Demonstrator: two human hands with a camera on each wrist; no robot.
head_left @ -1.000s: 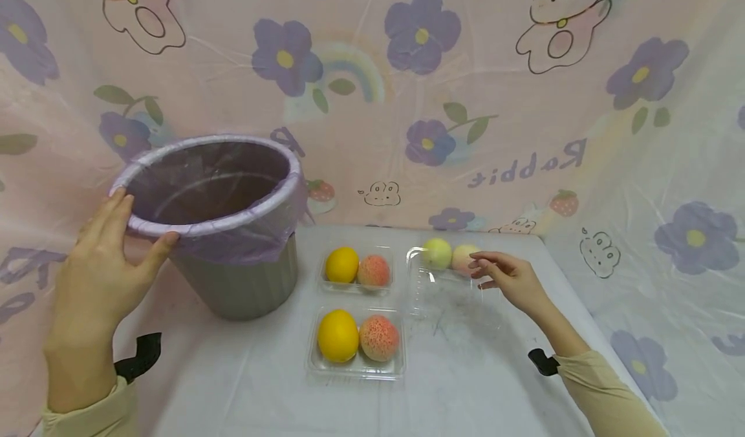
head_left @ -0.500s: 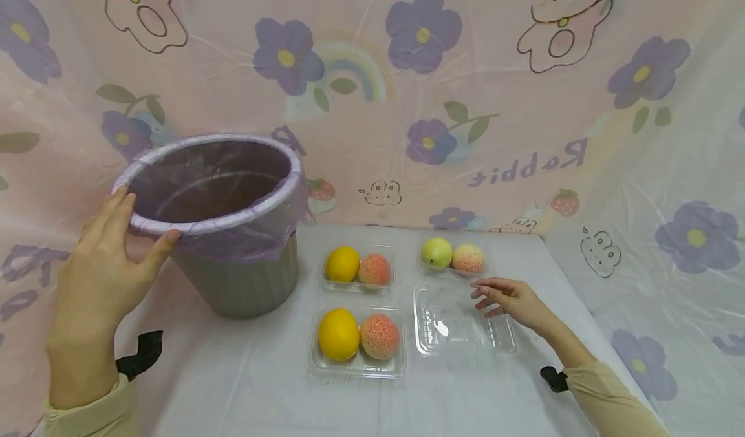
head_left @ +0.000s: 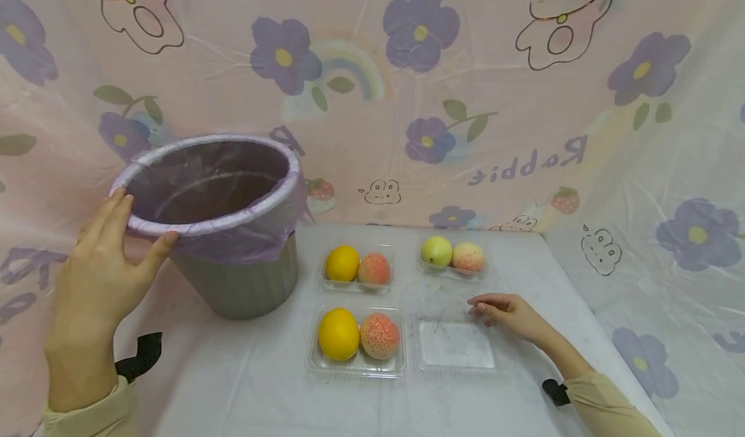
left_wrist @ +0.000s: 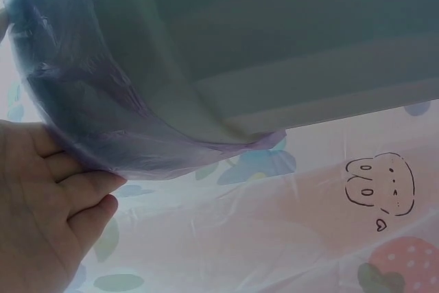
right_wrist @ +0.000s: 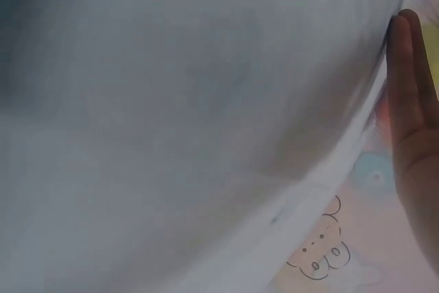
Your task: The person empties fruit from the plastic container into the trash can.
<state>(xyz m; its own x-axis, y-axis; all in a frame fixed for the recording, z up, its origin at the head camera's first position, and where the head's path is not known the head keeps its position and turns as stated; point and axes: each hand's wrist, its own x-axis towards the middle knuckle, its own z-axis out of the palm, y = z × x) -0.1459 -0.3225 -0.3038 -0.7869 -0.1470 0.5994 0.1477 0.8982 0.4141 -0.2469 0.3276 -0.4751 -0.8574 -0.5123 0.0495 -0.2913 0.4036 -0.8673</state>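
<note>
My left hand (head_left: 101, 282) rests against the left side of the bag-lined rim of a grey trash can (head_left: 244, 288), thumb toward the near side. In the left wrist view, relaxed fingers (left_wrist: 82, 190) touch the purple trash bag (left_wrist: 89, 114). A clear plastic fruit box (head_left: 456, 346) with nothing in it lies on the table at the right. My right hand (head_left: 512, 317) is at its back right corner, fingers fairly straight; whether they touch it is unclear. In the right wrist view, extended fingers (right_wrist: 405, 73) show at the right edge, with nothing seen held.
Two clear boxes each hold a yellow lemon-like fruit (head_left: 339, 334) and a speckled peach (head_left: 380, 336), one behind the other. A third box at the back right holds a green pear-like fruit (head_left: 436, 252) and a pale peach (head_left: 468, 258). A printed curtain (head_left: 349, 133) stands behind.
My right hand has come toward the front, and the unfilled clear box has moved from before the back right fruit to beside the front box. The left hand has stayed on the trash can.
</note>
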